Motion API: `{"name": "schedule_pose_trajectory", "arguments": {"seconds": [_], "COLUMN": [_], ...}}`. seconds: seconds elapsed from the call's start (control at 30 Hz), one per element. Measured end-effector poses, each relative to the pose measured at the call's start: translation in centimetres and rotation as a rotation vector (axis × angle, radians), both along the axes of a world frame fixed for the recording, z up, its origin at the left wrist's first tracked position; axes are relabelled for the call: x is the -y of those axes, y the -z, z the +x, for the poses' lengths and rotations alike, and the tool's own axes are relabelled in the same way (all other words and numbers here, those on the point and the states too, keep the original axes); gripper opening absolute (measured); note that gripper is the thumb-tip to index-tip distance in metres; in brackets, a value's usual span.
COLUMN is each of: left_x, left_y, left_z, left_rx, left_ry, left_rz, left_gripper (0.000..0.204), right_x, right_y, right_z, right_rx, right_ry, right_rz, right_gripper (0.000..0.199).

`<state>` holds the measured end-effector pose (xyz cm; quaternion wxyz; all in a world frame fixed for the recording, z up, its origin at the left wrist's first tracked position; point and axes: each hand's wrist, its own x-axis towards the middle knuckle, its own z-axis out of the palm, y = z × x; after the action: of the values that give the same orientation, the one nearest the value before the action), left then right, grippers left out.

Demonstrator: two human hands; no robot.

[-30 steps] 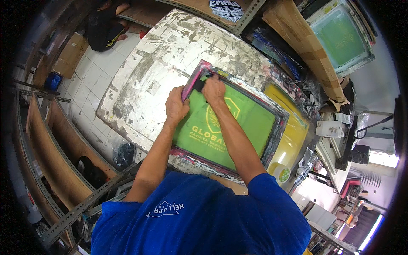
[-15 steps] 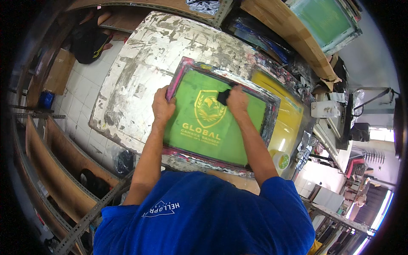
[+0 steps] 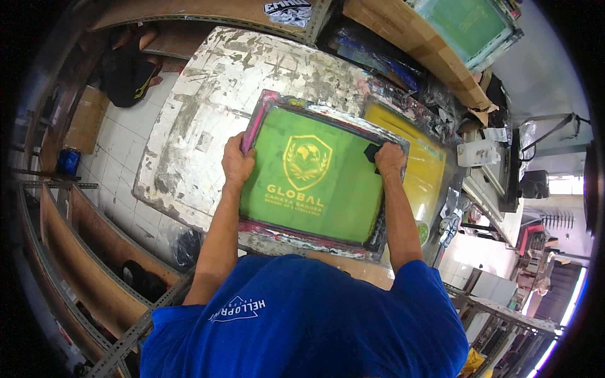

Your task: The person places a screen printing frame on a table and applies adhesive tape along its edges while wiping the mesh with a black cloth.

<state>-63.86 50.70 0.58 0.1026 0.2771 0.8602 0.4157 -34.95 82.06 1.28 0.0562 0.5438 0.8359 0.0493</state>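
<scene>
A silk-screen printing frame (image 3: pixel 302 236) lies tilted a little on the worn table, its green mesh (image 3: pixel 265 151) bearing a yellow shield emblem with lettering below. My left hand (image 3: pixel 237 161) is closed round the frame's left side, near the pink-stained corner. At the frame's right side, my right hand (image 3: pixel 390 157) is closed on a small black cloth (image 3: pixel 372 152), which pokes out left of the fingers over the mesh. Part of the cloth is hidden by the hand. That hand also rests at the frame's right edge; whether it grips the frame too, I cannot tell.
The paint-crusted white table (image 3: pixel 195 113) extends to the far left. A yellow screen (image 3: pixel 425 170) lies right of the frame. Wooden shelves (image 3: pixel 94 252) stand at left, a cardboard piece (image 3: pixel 428 57) at the far right. Another person (image 3: pixel 129 69) is low down at the far left.
My right hand has moved right with the black cloth, from beside the emblem to the frame's right edge. My left hand keeps its hold on the left side.
</scene>
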Motion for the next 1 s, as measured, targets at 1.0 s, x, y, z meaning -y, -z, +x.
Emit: {"name": "schedule_pose_trajectory", "arguments": {"seconds": [1.0], "left_x": [11.1], "left_y": [-2.1], "left_z": [3.5], "left_rx": [-0.208], "left_ry": [0.380], "left_rz": [-0.006], "left_gripper": [0.092], "right_x": [20.4], "right_y": [-6.0], "right_z": [30.8], "right_rx": [-0.161], "right_ry": [0.748], "right_rz": [0.188], "right_gripper": [0.048]}}
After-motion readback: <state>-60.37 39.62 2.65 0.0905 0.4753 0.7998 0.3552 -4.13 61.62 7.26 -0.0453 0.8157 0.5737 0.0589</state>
